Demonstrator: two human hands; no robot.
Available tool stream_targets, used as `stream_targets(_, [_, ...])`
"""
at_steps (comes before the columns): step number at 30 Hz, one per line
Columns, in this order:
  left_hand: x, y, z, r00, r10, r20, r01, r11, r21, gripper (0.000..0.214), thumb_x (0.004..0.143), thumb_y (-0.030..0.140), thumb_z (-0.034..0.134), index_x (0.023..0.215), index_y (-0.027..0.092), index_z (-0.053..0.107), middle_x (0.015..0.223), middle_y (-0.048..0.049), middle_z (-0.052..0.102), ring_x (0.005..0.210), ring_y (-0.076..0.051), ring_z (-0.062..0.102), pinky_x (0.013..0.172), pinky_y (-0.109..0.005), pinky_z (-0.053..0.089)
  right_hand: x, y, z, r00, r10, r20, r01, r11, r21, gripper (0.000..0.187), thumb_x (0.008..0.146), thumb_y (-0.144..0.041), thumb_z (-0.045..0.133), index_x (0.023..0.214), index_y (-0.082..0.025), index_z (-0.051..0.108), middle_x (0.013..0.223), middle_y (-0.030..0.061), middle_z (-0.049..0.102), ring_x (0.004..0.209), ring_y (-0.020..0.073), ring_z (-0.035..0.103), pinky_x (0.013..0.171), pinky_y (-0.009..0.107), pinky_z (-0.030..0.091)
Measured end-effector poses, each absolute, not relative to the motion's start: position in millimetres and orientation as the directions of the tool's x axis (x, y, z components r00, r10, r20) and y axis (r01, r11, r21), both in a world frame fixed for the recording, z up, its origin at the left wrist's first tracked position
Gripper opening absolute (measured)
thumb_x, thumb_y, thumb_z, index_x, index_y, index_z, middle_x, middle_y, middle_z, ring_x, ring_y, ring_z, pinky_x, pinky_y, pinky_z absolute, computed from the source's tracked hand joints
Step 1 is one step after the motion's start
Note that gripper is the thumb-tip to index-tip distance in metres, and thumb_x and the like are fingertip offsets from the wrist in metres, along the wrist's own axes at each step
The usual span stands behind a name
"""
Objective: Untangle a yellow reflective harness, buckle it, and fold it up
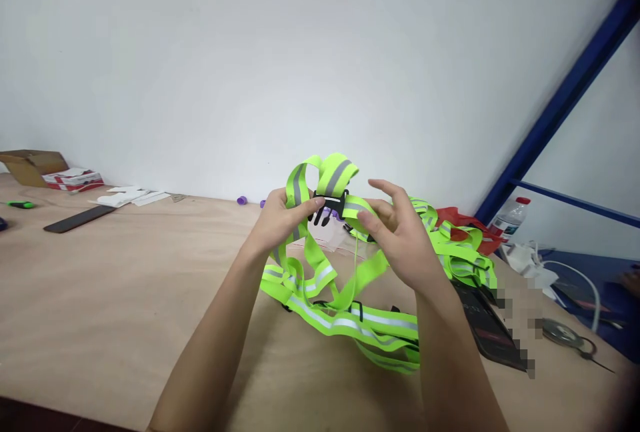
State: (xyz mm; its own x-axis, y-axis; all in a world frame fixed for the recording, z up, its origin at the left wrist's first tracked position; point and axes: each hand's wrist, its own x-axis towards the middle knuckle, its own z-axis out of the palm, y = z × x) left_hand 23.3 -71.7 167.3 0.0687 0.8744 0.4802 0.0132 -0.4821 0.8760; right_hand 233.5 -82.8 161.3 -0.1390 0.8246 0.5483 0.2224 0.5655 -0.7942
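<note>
A neon-yellow reflective strap vest (pixel 345 312) with grey stripes is lifted above the wooden table (pixel 115 299). My left hand (pixel 280 222) pinches one strap end just left of a black plastic buckle (pixel 330 209). My right hand (pixel 400 232) grips the strap on the buckle's right side, thumb and lower fingers closed on it while the index finger sticks out. The rest of the vest hangs down in loops and lies on the table between my forearms.
More neon straps (pixel 455 245) are piled at the right beside something red (pixel 463 222) and a water bottle (pixel 510 219). A dark flat device (pixel 487 332) lies by my right forearm. Boxes (pixel 55 172), papers, a black bar (pixel 80 219) sit far left. Blue frame (pixel 560 105) at right.
</note>
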Motion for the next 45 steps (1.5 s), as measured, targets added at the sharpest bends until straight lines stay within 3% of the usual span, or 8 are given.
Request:
stream_targets(7, [39,-75,167,-0.002,0.840,0.543,-0.015,-0.543,0.840,0.034,0.079,0.041,0.079,0.066,0.015,0.063,0.059,0.0024,0.056,0.056,-0.010,0.050,0.052,-0.022,0.039,225,-83,160,-0.280,0.543,0.792,0.638,0.722,-0.270,0.063,0.087,-0.029,0.068,0.146,-0.028,0.044,0.152,0.0124,0.048,0.141,0.0319,0.045,0.115,0.054,0.040])
stream_targets(11, [46,-81,168,0.072,0.853,0.517,-0.028,-0.516,0.856,0.033,0.080,0.045,0.078,0.073,0.015,0.066,0.064,0.0013,0.060,0.059,-0.011,0.052,0.054,-0.022,0.041,220,-77,156,-0.312,0.407,0.858,0.650,0.750,-0.120,0.048,0.090,-0.018,0.057,0.135,-0.030,0.061,0.144,0.0104,0.057,0.133,0.0305,0.054,0.110,0.051,0.045])
stream_targets(17, [38,-83,170,0.255,0.863,0.437,0.049,-0.463,0.885,0.042,0.086,0.057,0.066,0.079,0.015,0.066,0.069,-0.0014,0.063,0.064,-0.014,0.058,0.058,-0.024,0.045,224,-71,150,-0.142,0.402,0.905,0.539,0.798,-0.270,0.031,0.092,-0.023,0.060,0.114,-0.036,0.077,0.124,0.0016,0.073,0.111,0.0246,0.070,0.101,0.039,0.055])
stream_targets(23, [19,-75,168,0.487,0.837,0.250,0.451,-0.486,0.749,0.023,0.083,0.042,0.070,0.086,0.019,0.071,0.080,-0.0017,0.069,0.071,-0.018,0.060,0.063,-0.027,0.044,221,-61,150,0.253,0.535,0.806,0.210,0.783,-0.586,0.018,0.089,-0.039,0.070,0.099,-0.025,0.077,0.091,0.0012,0.079,0.076,0.0210,0.076,0.075,0.036,0.064])
stream_targets(28, [13,-60,159,0.355,0.859,0.370,0.656,-0.511,0.556,0.011,0.078,0.020,0.053,0.070,0.020,0.061,0.072,-0.0017,0.064,0.069,-0.020,0.055,0.059,-0.029,0.034,232,-56,161,0.488,0.589,0.644,-0.111,0.774,-0.623,0.030,0.084,-0.048,0.073,0.094,-0.021,0.067,0.075,-0.0018,0.073,0.056,0.0200,0.073,0.053,0.032,0.063])
stream_targets(34, [-9,-49,156,0.080,0.946,0.315,0.809,-0.246,0.533,0.014,0.083,0.028,0.049,0.072,0.022,0.055,0.075,-0.0032,0.064,0.071,-0.022,0.055,0.060,-0.029,0.032,255,-55,169,0.594,0.546,0.591,-0.216,0.816,-0.537,0.021,0.085,-0.041,0.071,0.101,-0.030,0.063,0.096,-0.0036,0.073,0.064,0.0211,0.076,0.057,0.037,0.064])
stream_targets(39, [-17,-53,162,-0.032,0.969,0.243,0.790,-0.125,0.600,0.031,0.087,0.047,0.052,0.068,0.022,0.053,0.067,-0.0032,0.059,0.064,-0.022,0.054,0.059,-0.031,0.034,262,-51,165,0.573,0.553,0.605,-0.219,0.814,-0.538,0.022,0.085,-0.044,0.071,0.102,-0.031,0.065,0.097,-0.0035,0.074,0.070,0.0208,0.077,0.063,0.037,0.065])
stream_targets(45, [-17,-58,166,0.090,0.985,0.148,0.375,-0.171,0.911,0.033,0.083,0.054,0.063,0.085,0.020,0.064,0.068,-0.0022,0.064,0.066,-0.018,0.061,0.068,-0.032,0.052,262,-46,163,0.544,0.477,0.691,-0.089,0.851,-0.517,0.021,0.086,-0.044,0.072,0.097,-0.026,0.072,0.095,-0.0004,0.075,0.082,0.0226,0.076,0.075,0.042,0.065])
